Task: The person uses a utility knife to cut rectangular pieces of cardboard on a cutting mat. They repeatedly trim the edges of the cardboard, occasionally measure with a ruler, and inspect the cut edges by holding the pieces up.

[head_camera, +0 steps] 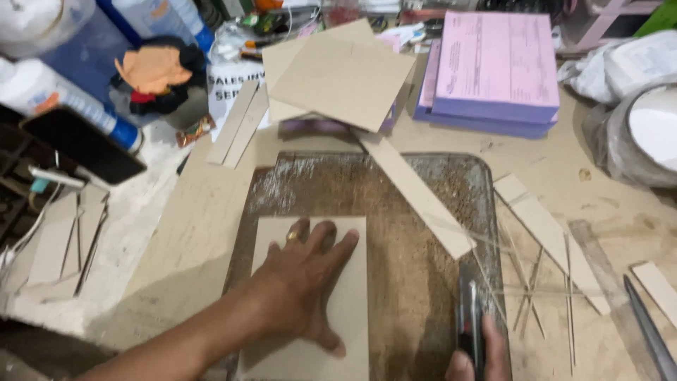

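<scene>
Your left hand [303, 275] lies flat, fingers spread, pressing a cardboard sheet [310, 296] onto the scuffed cutting board [395, 212]. Your right hand [479, 356] is closed around a utility knife [469, 317], just beside the sheet's right edge. Trimmed strips [550, 240] lie to the right, so some cutting looks done; this sheet appears uncut.

**Cut off, covered and blurred**

The right hand [474, 356] is cut off by the bottom edge; only fingers show around a dark cutter [468, 321], whose blade is blurred. The left hand [303, 282] hides the middle of the cardboard sheet [349, 303]. The scissors [652, 331] run out of the corner.
</scene>
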